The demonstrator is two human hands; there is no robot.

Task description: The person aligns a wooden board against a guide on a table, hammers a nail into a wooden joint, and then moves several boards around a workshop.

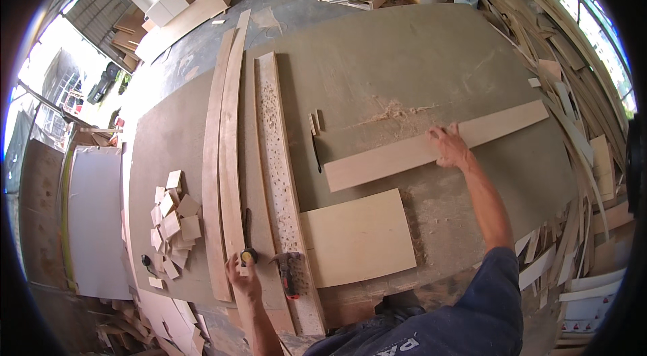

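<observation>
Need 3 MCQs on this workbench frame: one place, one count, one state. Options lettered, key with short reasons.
1. Where does the right hand rest?
A on the long pale wooden plank
B on the pile of small wooden offcuts
C on the floor

2. How many hands show?
A one
B two
C four

3. How does the pale rectangular plywood panel lie?
A upright on edge
B flat on the brown worktable
C held in the air

Key: 1 A, palm lies on the plank. 2 B, right plus left hand, which is at a yellow tape measure. 3 B, its face lies on the tabletop.
</observation>
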